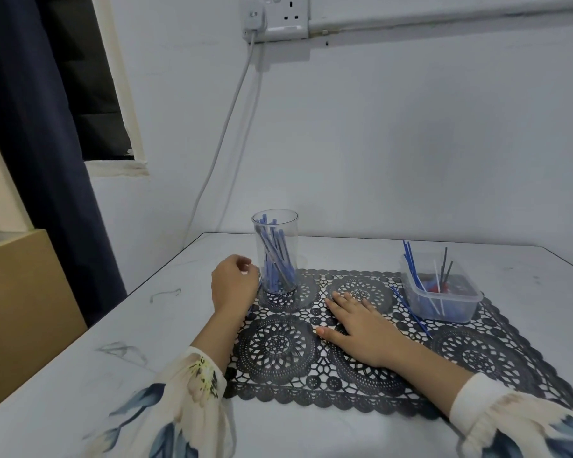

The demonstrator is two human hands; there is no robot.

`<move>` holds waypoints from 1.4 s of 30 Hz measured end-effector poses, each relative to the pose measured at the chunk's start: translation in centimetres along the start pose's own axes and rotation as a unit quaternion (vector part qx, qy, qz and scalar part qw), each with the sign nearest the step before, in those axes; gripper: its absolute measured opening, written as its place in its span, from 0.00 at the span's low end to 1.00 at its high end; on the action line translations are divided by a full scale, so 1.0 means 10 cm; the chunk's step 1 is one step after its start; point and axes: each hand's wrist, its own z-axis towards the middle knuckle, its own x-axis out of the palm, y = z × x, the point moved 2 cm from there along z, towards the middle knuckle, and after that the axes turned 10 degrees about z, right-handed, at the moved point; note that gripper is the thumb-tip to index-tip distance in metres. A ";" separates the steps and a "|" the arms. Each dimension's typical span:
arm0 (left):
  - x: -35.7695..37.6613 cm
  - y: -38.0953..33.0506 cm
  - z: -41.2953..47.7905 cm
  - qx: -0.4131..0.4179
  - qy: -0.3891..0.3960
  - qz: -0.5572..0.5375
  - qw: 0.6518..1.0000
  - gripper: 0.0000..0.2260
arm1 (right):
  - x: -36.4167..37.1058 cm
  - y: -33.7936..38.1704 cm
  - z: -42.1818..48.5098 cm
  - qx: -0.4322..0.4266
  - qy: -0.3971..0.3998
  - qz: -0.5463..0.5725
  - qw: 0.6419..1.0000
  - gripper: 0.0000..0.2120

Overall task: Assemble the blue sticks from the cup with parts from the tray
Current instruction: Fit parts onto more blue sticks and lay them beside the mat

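Clear cup (275,226) stands upright on the lace mat (278,352), with the blue sticks (276,259) leaning inside it. Left hand (235,284) sits just left of the cup, fingers curled. There's a sliver of blue at its edge, so can't tell if it pinches a stick. Right hand (356,328) lies flat right of the cup, fingers straight, holding nothing, probably steadying the mat. Tray (444,309) is well right of the cup, thin rods propped inside. No assembly visible yet.

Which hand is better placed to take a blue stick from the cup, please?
Left hand: it is beside the clear plastic cup of blue sticks; the right hand lies flat on the black lace mat, farther away.
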 end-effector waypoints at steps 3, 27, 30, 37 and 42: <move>-0.16 -0.21 0.05 0.024 -0.060 -0.061 0.996 0.07 | -0.01 0.01 -0.01 0.001 0.001 0.001 1.000 0.49; -0.19 -1.16 0.88 0.123 0.143 0.376 0.907 0.12 | -0.03 -0.01 -0.02 -0.008 -0.002 0.020 1.000 0.52; -0.22 -1.22 0.86 0.123 0.117 0.262 0.950 0.10 | -0.03 -0.01 -0.02 -0.008 -0.001 0.021 1.000 0.53; -0.46 -1.45 0.54 0.273 -0.083 -0.048 0.957 0.07 | -0.03 0.00 -0.04 -0.010 -0.002 0.032 0.999 0.54; -0.58 -1.55 0.21 0.431 -0.208 -0.124 0.869 0.09 | -0.04 0.00 -0.05 -0.013 -0.004 0.049 0.999 0.48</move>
